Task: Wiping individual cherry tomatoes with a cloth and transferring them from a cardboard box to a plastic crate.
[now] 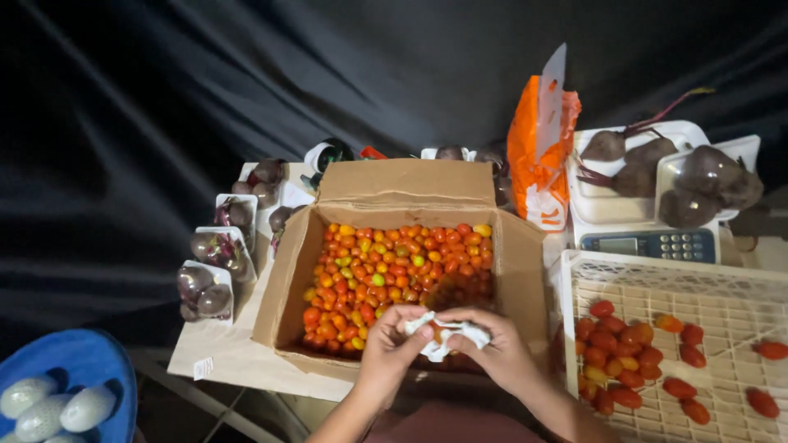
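Observation:
An open cardboard box (283,279) sits in the middle, full of small red, orange and green tomatoes (394,267). Over its near edge, my left hand (392,349) and my right hand (497,353) both grip a crumpled white cloth (447,336). An orange tomato seems to be wrapped inside the cloth, mostly hidden by my fingers. A white slatted plastic crate (722,287) stands to the right of my right hand, holding several red and orange tomatoes (624,361).
Wrapped trays of beetroot (215,271) line the box's left side. A scale with keypad (657,244) carries beetroots (632,160) at the back right, next to an orange plastic bag (538,156). A blue basin (78,361) with pale round fruits sits at the bottom left.

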